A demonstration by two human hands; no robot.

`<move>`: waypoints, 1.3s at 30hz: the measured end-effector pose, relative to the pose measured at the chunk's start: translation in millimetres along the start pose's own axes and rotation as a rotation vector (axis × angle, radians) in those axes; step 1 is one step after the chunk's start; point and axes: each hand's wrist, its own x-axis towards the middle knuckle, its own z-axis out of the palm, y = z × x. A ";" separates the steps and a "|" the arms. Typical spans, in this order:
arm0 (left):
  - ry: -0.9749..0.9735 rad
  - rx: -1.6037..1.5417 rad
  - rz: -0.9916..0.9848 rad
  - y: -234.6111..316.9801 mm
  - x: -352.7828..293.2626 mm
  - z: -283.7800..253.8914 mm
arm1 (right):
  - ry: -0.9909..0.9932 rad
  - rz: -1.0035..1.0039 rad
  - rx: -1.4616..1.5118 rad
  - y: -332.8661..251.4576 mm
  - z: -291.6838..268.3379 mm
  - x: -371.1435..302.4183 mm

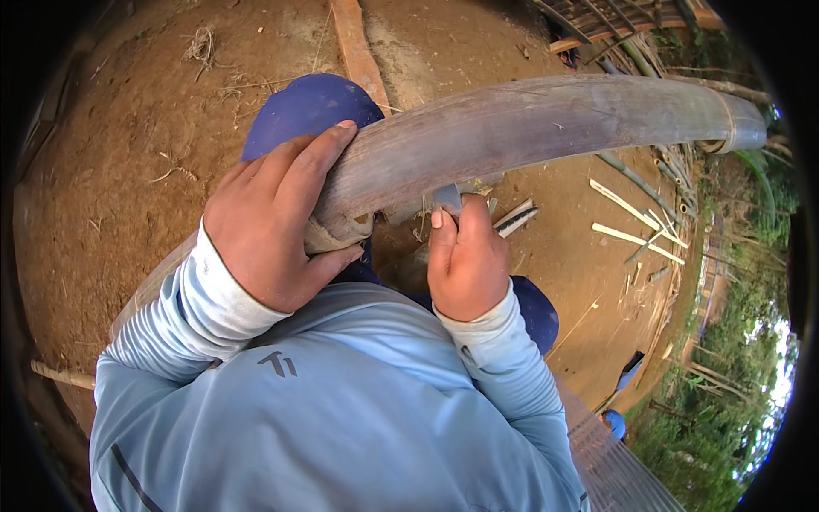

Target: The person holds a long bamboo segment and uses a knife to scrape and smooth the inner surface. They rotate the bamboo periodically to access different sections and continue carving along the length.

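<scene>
A thick, brown-grey bamboo pole (pixel 529 119) crosses in front of me, running from beside my left arm to the far right. My left hand (pixel 269 209) grips it near my body, fingers laid over the upper side and thumb along the lower edge. Just right of that thumb, a rough cut opening shows in the pole's near side. My right hand (pixel 469 260) is closed round a knife (pixel 448 198), whose short grey blade meets the pole's lower edge. Its handle is hidden in my fist.
Brown dirt ground (pixel 111 171) lies all around. A wooden plank (pixel 357 51) extends away beyond my left knee. Pale split strips (pixel 636 241) and bamboo poles (pixel 636 181) lie to the right. A corrugated sheet (pixel 610 452) is at lower right, with greenery beyond.
</scene>
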 end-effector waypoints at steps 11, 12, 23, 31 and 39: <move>0.010 0.012 0.019 -0.5 1.3 0.3 | 0.007 -0.033 0.028 -0.5 12.8 -4.2; 0.008 0.021 0.004 -0.3 -1.0 -0.5 | 0.020 0.018 0.076 1.5 3.0 2.3; -0.015 0.025 -0.015 0.0 -2.6 -0.2 | 0.005 0.046 0.079 1.1 5.8 1.6; 0.012 0.015 0.001 -0.4 -2.2 1.9 | -0.043 0.013 0.086 -7.3 9.7 1.8; -0.002 0.009 0.000 0.4 -1.3 0.5 | -0.190 -0.089 0.094 -7.8 15.8 -4.3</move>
